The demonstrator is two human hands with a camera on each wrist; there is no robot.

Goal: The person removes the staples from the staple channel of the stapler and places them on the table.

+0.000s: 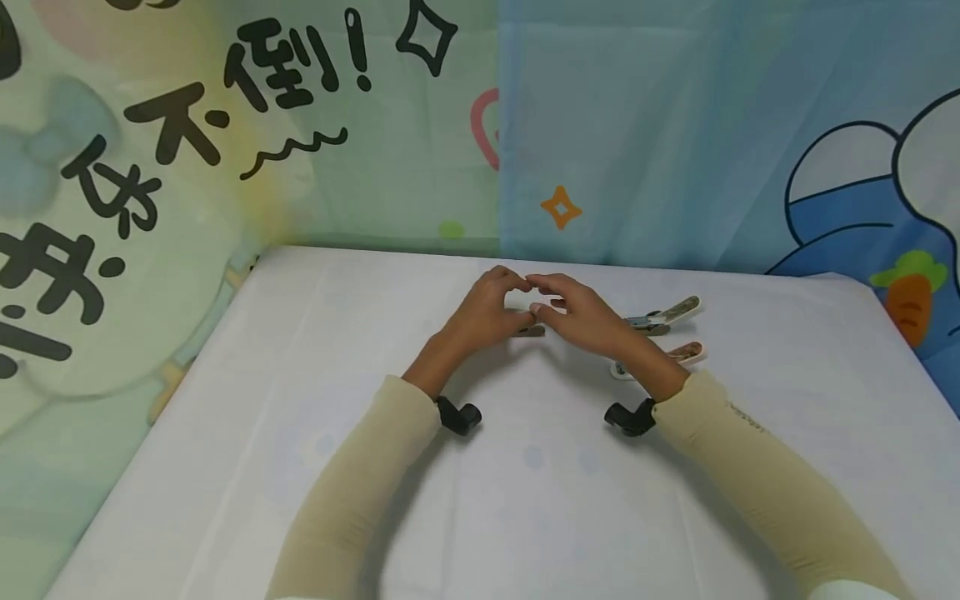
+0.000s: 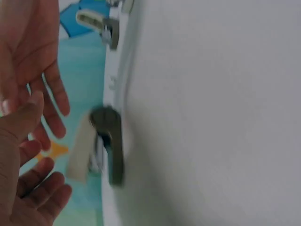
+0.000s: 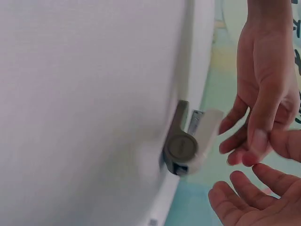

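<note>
My left hand (image 1: 486,312) and right hand (image 1: 588,315) meet over the far part of the table, fingertips close together and fingers loosely bent. No object shows between them. In the right wrist view, the left hand's thumb (image 3: 261,134) is right at the other hand's fingertips. Just beyond and below the hands lies a small stapler (image 3: 182,147) with a grey-brown body, round hinge, metal rail and white part; the left wrist view shows that stapler (image 2: 111,146) too. The hands mostly hide it in the head view.
Right of the hands lie two more similar pieces, one stapler (image 1: 675,312) farther back and another stapler (image 1: 690,352) nearer, partly behind the right forearm. A white cloth covers the table (image 1: 480,517). A printed curtain (image 1: 645,125) hangs along the back edge.
</note>
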